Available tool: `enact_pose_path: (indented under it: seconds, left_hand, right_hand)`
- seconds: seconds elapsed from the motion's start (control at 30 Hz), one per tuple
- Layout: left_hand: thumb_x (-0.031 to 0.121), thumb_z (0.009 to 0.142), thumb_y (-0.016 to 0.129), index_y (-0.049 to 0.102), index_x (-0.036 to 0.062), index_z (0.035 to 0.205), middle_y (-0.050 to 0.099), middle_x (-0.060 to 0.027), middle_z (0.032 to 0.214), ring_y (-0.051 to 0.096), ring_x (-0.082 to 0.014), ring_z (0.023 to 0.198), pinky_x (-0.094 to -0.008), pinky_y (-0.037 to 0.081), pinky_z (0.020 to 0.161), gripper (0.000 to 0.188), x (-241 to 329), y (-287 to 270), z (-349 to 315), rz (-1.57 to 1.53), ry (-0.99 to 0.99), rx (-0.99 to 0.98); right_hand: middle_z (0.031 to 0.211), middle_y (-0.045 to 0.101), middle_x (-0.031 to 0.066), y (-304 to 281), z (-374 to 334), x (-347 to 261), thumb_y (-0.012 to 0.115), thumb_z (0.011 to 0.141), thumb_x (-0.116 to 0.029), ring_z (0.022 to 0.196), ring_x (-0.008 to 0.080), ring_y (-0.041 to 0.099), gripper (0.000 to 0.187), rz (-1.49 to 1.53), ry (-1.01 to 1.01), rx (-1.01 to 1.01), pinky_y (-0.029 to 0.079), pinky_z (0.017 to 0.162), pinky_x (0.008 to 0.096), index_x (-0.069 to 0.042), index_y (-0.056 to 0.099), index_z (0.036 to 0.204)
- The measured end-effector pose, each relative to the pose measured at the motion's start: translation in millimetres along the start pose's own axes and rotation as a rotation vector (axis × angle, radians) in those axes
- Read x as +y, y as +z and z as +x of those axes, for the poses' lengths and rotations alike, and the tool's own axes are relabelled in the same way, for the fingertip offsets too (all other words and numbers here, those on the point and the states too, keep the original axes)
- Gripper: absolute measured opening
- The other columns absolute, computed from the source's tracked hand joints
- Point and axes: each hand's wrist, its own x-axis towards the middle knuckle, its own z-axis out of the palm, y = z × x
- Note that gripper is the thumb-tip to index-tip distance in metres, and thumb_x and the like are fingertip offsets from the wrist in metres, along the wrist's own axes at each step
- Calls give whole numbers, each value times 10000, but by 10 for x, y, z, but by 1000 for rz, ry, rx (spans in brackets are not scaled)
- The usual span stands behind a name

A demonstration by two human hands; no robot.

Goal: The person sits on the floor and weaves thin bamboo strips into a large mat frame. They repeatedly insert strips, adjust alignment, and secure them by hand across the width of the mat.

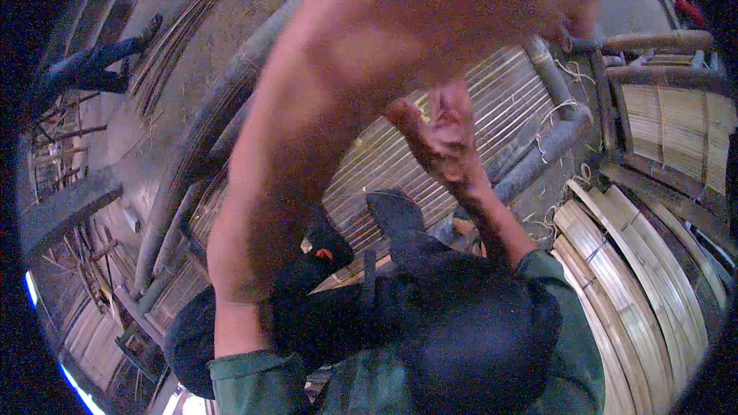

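Observation:
My left arm sweeps across the upper middle, very close and smeared, and my left hand [492,8] bends toward the upper right; its fingers are too blurred to read. Below it, my right hand [450,138] is raised over a panel of narrow pale bamboo-like slats [503,92]. Its thumb stands apart from the fingers, and I make out nothing held between them. Thick grey round poles [530,157] border the slats, with thin ties around one pole. Part of the panel is hidden behind my left forearm.
Bundled pale split strips [615,261] stand at the lower right. Another slatted piece in a pole frame [669,127] is beyond them. Long thin dark rods [188,23] lie on the floor at the upper left, near another person's leg [96,61]. My dark-clothed legs [453,300] are below.

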Motion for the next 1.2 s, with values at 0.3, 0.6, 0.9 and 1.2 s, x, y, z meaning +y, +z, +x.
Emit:
enact_pose_path:
  seconds: [0.3, 0.6, 0.9, 1.2]
  left_hand:
    - [448, 881, 513, 509, -51, 1201, 575, -69, 777, 543, -192, 659, -314, 452, 629, 592, 152, 73, 464, 244, 207, -151]
    - [476, 864, 525, 495, -49, 1216, 617, -106, 848, 587, -232, 719, -340, 476, 673, 634, 400, -252, 817, 325, 405, -129]
    - [517, 718, 672, 612, 12, 1010, 612, -217, 992, 594, -368, 934, -445, 488, 802, 587, -1807, 814, 34, 370, -53, -375]
    - [312, 910, 434, 569, -32, 775, 549, -271, 750, 535, -452, 732, -480, 442, 655, 393, -2046, 1201, -520, -38, -330, 376]
  right_hand:
    - [1011, 567, 91, -254, 195, 153, 459, 930, -410, 850, 193, 561, 432, 479, 24, -17, 465, 794, 335, -25, 505, 1119]
    - [882, 503, 60, -265, 300, -30, 385, 982, -320, 871, 182, 509, 266, 297, 199, -157, 425, 852, 341, -68, 450, 928]
    - [708, 477, 44, -2024, 1108, 159, 376, 981, -346, 749, 201, 505, 342, 639, 349, -137, 436, 804, 373, -116, 447, 738]
    - [1062, 639, 151, -942, 859, 1103, 457, 944, -344, 942, 244, 624, 363, -881, 443, -581, 473, 820, 350, -77, 597, 1147]
